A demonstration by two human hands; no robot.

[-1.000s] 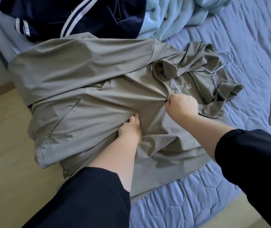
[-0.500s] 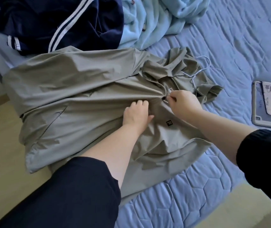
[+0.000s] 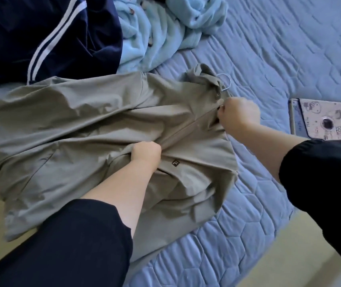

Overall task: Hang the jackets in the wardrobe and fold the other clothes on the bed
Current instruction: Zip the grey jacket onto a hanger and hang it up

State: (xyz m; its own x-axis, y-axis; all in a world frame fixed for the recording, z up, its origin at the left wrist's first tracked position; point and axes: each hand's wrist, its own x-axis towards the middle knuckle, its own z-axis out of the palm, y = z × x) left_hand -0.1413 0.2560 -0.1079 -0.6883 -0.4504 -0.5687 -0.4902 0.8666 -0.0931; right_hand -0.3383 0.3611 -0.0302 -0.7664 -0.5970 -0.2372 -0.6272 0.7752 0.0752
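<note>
A khaki-grey zip jacket (image 3: 78, 125) lies spread across the blue quilted bed (image 3: 269, 59), its collar to the right with a thin white hanger hook (image 3: 226, 81) sticking out. My right hand (image 3: 239, 116) pinches the zipper pull near the collar. My left hand (image 3: 145, 151) grips a bunch of the jacket's fabric at mid-chest, beside the closed zipper line. A small dark logo (image 3: 175, 163) shows just below it.
A navy garment with white stripes (image 3: 47, 36) lies at the upper left, a light blue fleece garment (image 3: 161, 30) beside it. A tablet in a patterned case (image 3: 324, 119) rests on the bed at right. Pale wooden floor (image 3: 279, 262) borders the bed's near edge.
My right hand has drawn the zipper pull up toward the collar, closing the jacket front. My left hand has shifted from lying flat to gripping the fabric lower down.
</note>
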